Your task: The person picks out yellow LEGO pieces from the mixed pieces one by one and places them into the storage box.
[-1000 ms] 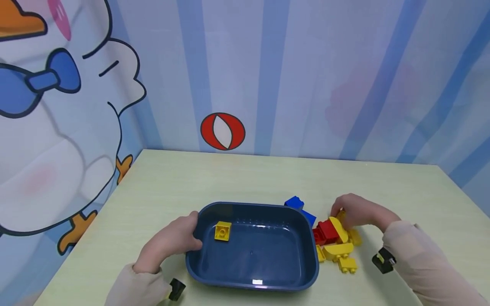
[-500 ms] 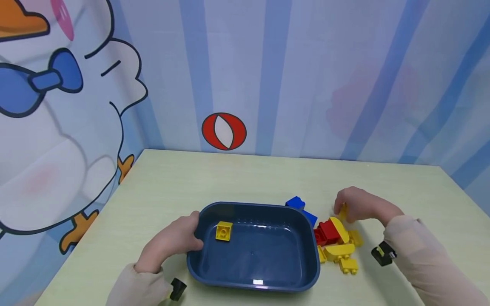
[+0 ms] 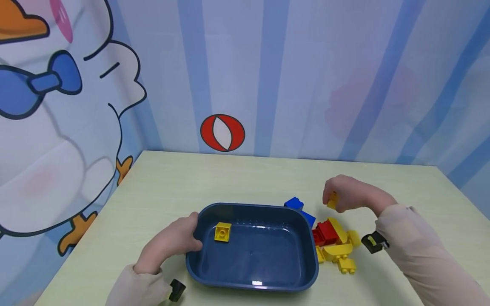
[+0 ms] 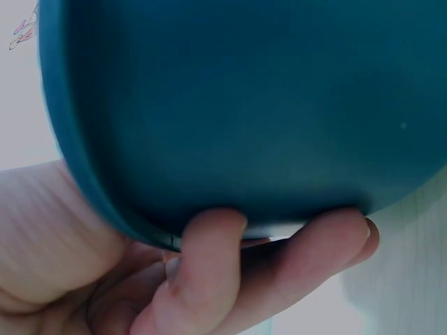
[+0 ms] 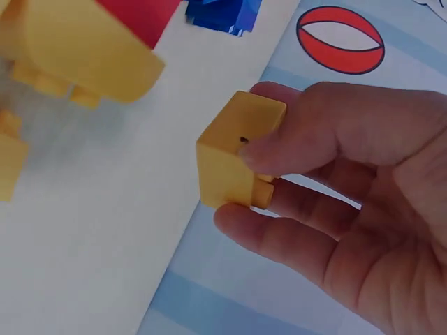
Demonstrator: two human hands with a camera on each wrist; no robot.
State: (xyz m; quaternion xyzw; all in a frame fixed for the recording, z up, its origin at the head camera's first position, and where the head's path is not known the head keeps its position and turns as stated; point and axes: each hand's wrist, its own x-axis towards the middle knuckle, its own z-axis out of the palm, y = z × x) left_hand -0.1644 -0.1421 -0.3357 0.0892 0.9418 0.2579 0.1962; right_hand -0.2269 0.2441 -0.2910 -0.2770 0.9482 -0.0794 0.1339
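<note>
My left hand [image 3: 174, 238] grips the left end of a dark blue plastic tray [image 3: 252, 284], thumb over the rim; in the left wrist view the fingers [image 4: 209, 272] press against the tray's outer side. Inside the tray, toward its left, lies one yellow building block [image 3: 222, 232]. My right hand [image 3: 350, 193] pinches another yellow block [image 3: 332, 200] above the table, behind the pile. The right wrist view shows this yellow block [image 5: 234, 150] between thumb and fingers, with a small dark dot on one face and its studs toward the palm.
Right of the tray lies a pile of red blocks [image 3: 325, 233] and several yellow blocks [image 3: 337, 251]. Two blue blocks [image 3: 294, 203] touch or nearly touch the tray's back right corner. A printed cloth wall [image 3: 237, 76] stands behind the pale table [image 3: 191, 174].
My right hand has lifted the yellow block off the pile, first upward, then a little to the left. The left hand and the tray have stayed in place.
</note>
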